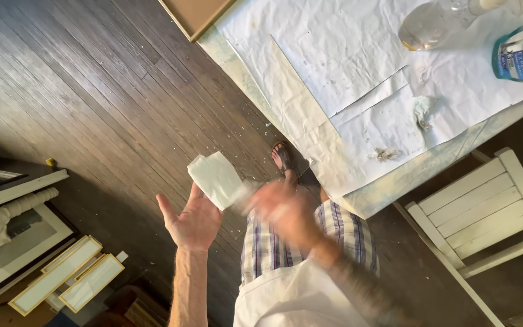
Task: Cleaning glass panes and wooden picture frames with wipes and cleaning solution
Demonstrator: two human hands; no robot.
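Note:
My left hand is held palm up with its fingers spread, above the dark wooden floor. A folded white paper towel lies over its fingertips. My right hand is blurred by motion and grips the towel's near end. Below the hands I see my plaid shorts, a white shirt and one foot in a sandal.
A table covered with white paper sheets fills the upper right, with a clear bottle, a blue cleaner bottle and crumpled bits on it. A white slatted chair stands right. Picture frames lie on the floor at lower left.

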